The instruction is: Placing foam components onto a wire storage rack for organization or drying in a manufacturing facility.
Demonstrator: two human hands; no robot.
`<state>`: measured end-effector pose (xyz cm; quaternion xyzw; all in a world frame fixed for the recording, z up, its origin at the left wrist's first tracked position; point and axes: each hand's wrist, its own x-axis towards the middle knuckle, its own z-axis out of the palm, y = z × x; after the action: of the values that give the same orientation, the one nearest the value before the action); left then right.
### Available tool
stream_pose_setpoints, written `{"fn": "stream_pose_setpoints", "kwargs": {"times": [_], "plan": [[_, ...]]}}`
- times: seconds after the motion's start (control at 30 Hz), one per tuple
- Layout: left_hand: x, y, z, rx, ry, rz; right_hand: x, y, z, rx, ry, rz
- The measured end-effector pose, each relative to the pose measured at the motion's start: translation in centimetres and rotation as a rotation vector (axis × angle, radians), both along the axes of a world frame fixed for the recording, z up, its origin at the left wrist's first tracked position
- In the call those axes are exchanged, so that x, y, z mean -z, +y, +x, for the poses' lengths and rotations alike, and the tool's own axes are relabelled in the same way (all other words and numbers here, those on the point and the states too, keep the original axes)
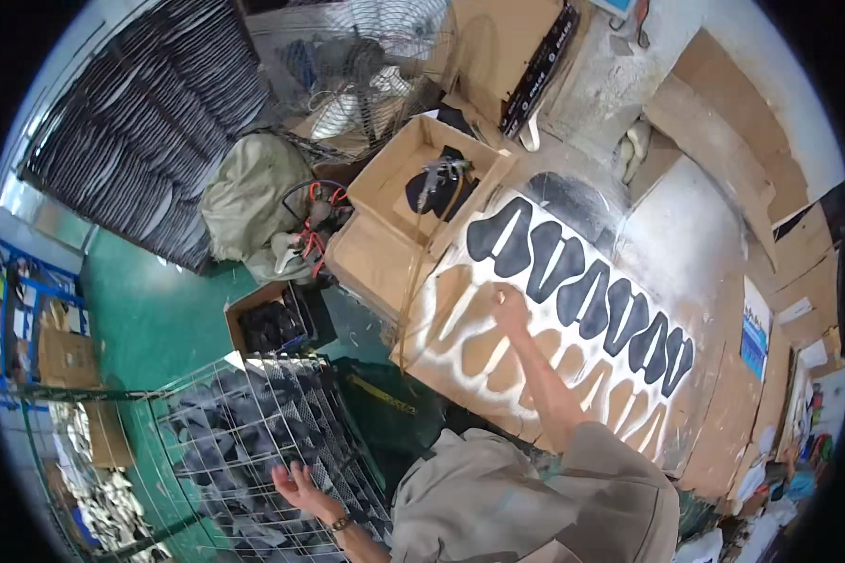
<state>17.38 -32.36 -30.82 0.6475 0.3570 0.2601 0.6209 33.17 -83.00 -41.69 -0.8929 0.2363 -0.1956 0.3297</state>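
Several dark insole-shaped pieces [542, 263] lie in a slanting row on a cardboard sheet [453, 361]. White coating on the sheet surrounds bare brown insole outlines. My right hand [510, 308] is over these outlines, near the left end of the dark row. Its fingers are curled together, and whatever they may hold is hidden. Down to the left, my left hand [296, 488] has its fingers loosely apart and nothing visible in them. It hovers at a wire basket [333, 413] full of dark cut pieces [221, 422].
Beyond the sheet's left end stands a cardboard box [371, 192] with a metal spray-gun-like tool [434, 183] inside. A rack of stacked dark sheets [150, 131] and a greenish cloth bundle [253, 192] are at far left. A small box [270, 319] sits behind the basket.
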Motion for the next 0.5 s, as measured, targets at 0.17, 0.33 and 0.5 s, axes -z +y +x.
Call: {"fn": "stream_pose_setpoints", "kwargs": {"times": [0.17,0.33,0.5], "plan": [[1.9,-3.8,0.8,0.157,0.119,-0.026,-0.6,-11.9,7.0,0.096,-0.176,-0.36],[4.9,-3.7,-1.1,0.186,0.183,-0.007,1.1,-18.2,12.2,0.161,-0.089,-0.461],[7.4,-3.5,-3.2,0.199,0.322,-0.066,2.1,-20.6,15.0,0.16,0.06,-0.494]]}}
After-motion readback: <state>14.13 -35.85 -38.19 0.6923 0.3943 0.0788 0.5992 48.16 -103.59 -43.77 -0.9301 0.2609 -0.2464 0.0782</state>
